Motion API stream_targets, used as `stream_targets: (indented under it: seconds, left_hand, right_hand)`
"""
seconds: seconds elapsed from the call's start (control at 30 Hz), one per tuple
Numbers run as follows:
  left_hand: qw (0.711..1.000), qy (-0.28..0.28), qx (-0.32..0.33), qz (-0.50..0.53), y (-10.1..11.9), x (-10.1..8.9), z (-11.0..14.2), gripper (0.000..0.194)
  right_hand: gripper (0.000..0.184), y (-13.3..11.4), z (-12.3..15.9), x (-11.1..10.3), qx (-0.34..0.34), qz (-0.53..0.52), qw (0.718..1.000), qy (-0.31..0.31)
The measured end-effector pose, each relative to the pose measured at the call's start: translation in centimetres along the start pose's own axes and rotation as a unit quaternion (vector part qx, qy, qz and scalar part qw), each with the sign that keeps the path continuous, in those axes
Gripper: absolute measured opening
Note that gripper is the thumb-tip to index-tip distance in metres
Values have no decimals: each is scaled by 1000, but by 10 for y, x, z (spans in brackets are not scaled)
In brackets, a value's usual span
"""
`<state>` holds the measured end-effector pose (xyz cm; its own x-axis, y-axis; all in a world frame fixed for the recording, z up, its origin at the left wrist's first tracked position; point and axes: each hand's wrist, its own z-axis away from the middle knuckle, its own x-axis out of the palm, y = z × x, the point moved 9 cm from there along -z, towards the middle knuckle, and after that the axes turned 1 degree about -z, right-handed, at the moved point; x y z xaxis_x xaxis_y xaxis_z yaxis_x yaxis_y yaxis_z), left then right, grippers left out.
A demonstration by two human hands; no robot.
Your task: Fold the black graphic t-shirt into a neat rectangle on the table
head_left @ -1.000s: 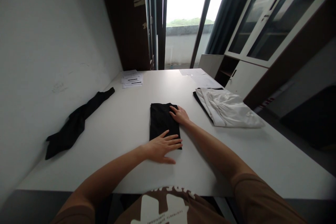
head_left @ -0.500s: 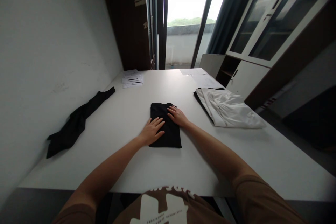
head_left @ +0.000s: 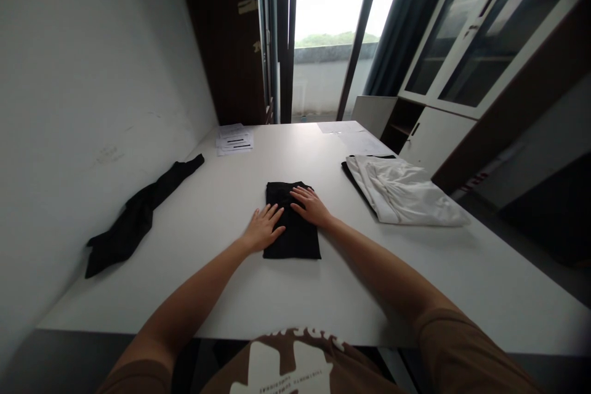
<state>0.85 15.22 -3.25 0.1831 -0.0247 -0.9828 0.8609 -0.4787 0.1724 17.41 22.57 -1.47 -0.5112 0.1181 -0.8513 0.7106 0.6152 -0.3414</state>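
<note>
A black garment (head_left: 295, 241), folded into a small rectangle, lies flat in front of me on the white table (head_left: 258, 301). My left hand (head_left: 262, 228) rests on its left edge, palm down with the fingers spread. Farther up on the right side of the cloth lies my right hand (head_left: 310, 204), also flat with its fingers stretched out. Neither hand grips the fabric. What kind of garment it is cannot be made out in its folded form.
Along the wall on the left lies a crumpled black cloth (head_left: 138, 215). A white folded cloth (head_left: 401, 194) sits over a dark one on the right. Papers (head_left: 234, 139) lie at the far left, with more sheets (head_left: 357, 137) at the far right. A cabinet (head_left: 443, 129) stands beyond.
My left hand has slid slightly left toward the cloth's edge. My right hand has shifted a little left and down. The folded garment keeps its shape and place.
</note>
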Motion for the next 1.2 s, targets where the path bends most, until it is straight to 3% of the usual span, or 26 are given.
stream_targets:
  seconds: [0.13,0.3,0.73,1.2]
  left_hand:
    - [1000,14,0,15,-1,-1,0,66]
    - [999,26,2,24,1,-4,0,65]
    - [997,29,54,36,13,-8,4,63]
    - [997,24,49,50,12,-9,3,62]
  right_hand:
    - [67,3,1,18,43,24,996,-78]
    - [69,8,1,19,77,53,990,-101]
    - [66,17,0,17,95,63,989,-90]
    - [62,11,2,14,73,41,993,-86]
